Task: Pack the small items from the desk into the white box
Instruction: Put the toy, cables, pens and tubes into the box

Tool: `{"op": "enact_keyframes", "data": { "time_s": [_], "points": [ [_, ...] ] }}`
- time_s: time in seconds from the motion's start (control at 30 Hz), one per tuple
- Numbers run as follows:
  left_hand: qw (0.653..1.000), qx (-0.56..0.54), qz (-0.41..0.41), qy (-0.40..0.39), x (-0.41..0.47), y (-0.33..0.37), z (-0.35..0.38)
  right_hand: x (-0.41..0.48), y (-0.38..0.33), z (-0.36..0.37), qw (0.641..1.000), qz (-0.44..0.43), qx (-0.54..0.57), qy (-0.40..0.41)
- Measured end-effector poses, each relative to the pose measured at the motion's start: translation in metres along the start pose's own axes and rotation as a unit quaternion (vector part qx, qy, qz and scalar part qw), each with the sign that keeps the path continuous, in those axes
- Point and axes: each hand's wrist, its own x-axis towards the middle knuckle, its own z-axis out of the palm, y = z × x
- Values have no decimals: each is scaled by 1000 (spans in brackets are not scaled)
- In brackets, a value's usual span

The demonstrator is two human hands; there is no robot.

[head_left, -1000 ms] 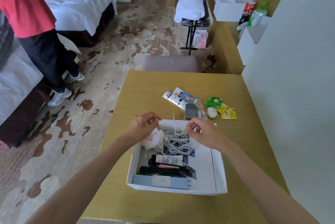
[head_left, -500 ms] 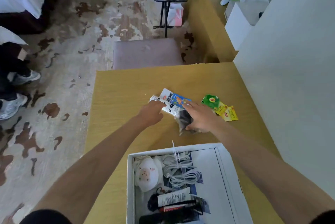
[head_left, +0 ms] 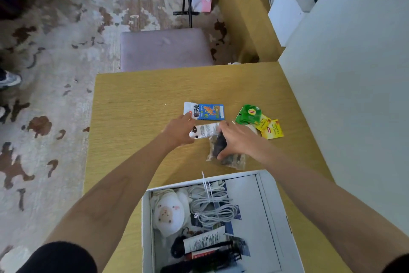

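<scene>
Since half a second ago, our left hand (head_left: 180,132) is sliding off the blue packet (head_left: 204,111) toward the white sachet (head_left: 204,130), and that sachet is now showing clear between our hands. We are resting our left fingers (head_left: 188,118) loosely curled, tips touching the blue packet's near corner and the sachet's left end; we cannot tell whether they are pinching anything. We are curling our right hand (head_left: 238,140) over the clear bag (head_left: 228,155), its fingers (head_left: 223,155) pressing the dark lump inside, thumb on the near side. That bag is lying on the surface (head_left: 132,107), just beyond the white box (head_left: 272,217). Tea bags (head_left: 259,119), green and yellow, are lying just right of our right hand. Inside the box, a plush (head_left: 169,212), a coiled cable (head_left: 213,205), a tube (head_left: 204,241) and a comb (head_left: 221,258) are lying along the left side.
</scene>
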Motion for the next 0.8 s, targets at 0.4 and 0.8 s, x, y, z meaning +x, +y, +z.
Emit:
{"op": "enact_keyframes", "data": {
  "time_s": [0.4,0.8],
  "points": [
    [896,-358,-147,218,-122,50,-79,-117,9,-74,870,-12,445,213],
    [857,-456,-151,187,-251,143,-38,-205,-13,-36,962,6,245,116]
  ]
}}
